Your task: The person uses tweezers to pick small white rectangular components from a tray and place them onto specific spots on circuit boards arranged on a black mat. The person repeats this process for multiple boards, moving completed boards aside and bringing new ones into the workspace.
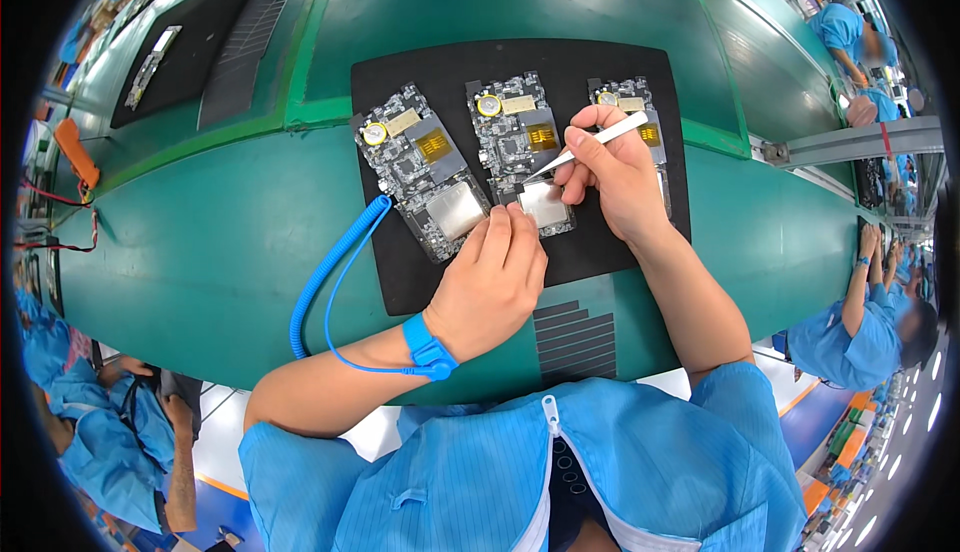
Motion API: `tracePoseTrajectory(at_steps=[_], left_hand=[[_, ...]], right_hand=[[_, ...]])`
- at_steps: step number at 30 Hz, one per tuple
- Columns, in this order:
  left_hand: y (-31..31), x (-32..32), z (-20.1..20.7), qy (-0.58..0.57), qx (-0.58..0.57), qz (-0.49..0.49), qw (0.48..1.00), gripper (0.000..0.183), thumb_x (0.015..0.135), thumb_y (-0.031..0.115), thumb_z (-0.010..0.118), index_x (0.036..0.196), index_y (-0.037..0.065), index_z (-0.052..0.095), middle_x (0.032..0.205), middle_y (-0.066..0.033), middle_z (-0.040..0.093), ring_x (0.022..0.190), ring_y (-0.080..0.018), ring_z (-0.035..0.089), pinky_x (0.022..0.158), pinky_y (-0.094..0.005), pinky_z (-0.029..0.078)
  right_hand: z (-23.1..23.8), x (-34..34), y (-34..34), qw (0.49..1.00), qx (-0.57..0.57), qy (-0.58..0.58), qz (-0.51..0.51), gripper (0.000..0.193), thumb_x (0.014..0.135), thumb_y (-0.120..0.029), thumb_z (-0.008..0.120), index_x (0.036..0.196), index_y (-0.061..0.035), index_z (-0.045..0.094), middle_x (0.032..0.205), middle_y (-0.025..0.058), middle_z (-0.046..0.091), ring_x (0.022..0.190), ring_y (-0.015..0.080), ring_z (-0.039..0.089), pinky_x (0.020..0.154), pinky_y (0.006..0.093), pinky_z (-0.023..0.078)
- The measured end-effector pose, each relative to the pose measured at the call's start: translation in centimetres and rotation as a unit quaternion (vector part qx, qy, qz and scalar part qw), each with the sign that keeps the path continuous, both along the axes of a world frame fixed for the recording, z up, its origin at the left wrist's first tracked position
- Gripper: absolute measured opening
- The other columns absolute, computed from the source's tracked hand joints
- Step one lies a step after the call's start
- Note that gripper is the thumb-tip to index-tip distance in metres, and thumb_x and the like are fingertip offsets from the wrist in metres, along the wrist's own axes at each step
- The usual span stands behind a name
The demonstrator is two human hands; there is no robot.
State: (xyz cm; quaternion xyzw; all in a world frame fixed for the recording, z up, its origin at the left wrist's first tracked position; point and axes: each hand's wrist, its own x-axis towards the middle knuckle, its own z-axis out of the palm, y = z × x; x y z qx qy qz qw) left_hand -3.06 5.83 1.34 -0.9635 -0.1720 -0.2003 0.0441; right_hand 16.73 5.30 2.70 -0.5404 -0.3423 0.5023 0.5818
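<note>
Three circuit boards lie side by side on a black mat (600, 57): a left board (407, 167), a middle board (512, 142) and a right board (622, 92). Each carries a round yellow-rimmed part near its top. My right hand (620, 177) pinches white tweezers (624, 128), their tip down at the middle board, just above its silver metal cover (545, 206). It partly hides the right board. My left hand (490, 277) has its fingers bunched together, fingertips on the lower left edge of the middle board. A blue wrist strap (428, 349) circles my left wrist.
A blue coiled cord (318, 282) runs from the strap across the green table (190, 262). Dark strips (575, 344) lie below the mat. Another black mat (190, 37) holds a narrow board at the upper left. People in blue sit at both sides; a metal rail (835, 150) stands right.
</note>
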Motion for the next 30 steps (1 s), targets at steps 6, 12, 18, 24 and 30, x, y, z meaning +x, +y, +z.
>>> tracePoseTrajectory(at_steps=[6,12,18,24,30], left_hand=[[-0.1,0.0,0.1,0.001,-0.003,0.0,1.0,0.042,0.076,0.02,0.064,0.106,-0.009,0.061,0.11,-0.0223,0.058,0.105,-0.0315,0.054,0.085,-0.0361,0.049],[-0.1,0.0,0.1,0.0,-0.002,0.002,1.0,0.042,0.077,0.02,0.064,0.106,-0.009,0.061,0.11,-0.0222,0.058,0.104,-0.0312,0.054,0.085,-0.0359,0.049],[-0.1,0.1,0.0,-0.009,-0.019,0.003,1.0,0.041,0.075,0.02,0.065,0.105,-0.008,0.061,0.112,-0.0226,0.057,0.103,-0.0313,0.054,0.084,-0.036,0.049],[0.4,0.5,-0.2,-0.082,-0.102,0.003,0.991,0.037,0.069,0.014,0.07,0.098,-0.005,0.06,0.119,-0.0244,0.052,0.101,-0.0334,0.054,0.084,-0.0373,0.049],[1.3,0.1,0.4,-0.101,-0.174,-0.029,0.979,0.035,0.066,0.012,0.071,0.094,-0.004,0.059,0.118,-0.0248,0.051,0.101,-0.0347,0.053,0.085,-0.0402,0.048]], right_hand=[[-0.1,-0.1,-0.1,1.0,0.004,-0.006,0.002,0.019,0.094,-0.016,0.054,0.106,-0.0036,0.046,0.067,0.0092,0.06,0.049,0.0121,0.058,0.044,0.0214,0.045],[-0.2,-0.1,-0.1,1.0,0.007,-0.01,0.001,0.018,0.095,-0.016,0.053,0.106,-0.0036,0.046,0.067,0.0085,0.06,0.048,0.0117,0.058,0.044,0.0211,0.045],[-0.3,-0.1,-0.1,1.0,0.007,-0.015,-0.001,0.018,0.095,-0.016,0.053,0.106,-0.0038,0.045,0.068,0.008,0.059,0.049,0.0111,0.058,0.044,0.0208,0.044],[0.1,-0.2,-0.1,1.0,0.003,-0.016,0.003,0.018,0.095,-0.016,0.053,0.107,-0.0041,0.045,0.068,0.0073,0.059,0.049,0.0102,0.058,0.044,0.0202,0.044],[-0.2,-0.4,-0.4,0.999,0.013,-0.046,-0.002,0.018,0.095,-0.016,0.053,0.106,-0.0038,0.045,0.068,0.0066,0.059,0.05,0.0089,0.057,0.045,0.0192,0.044]])
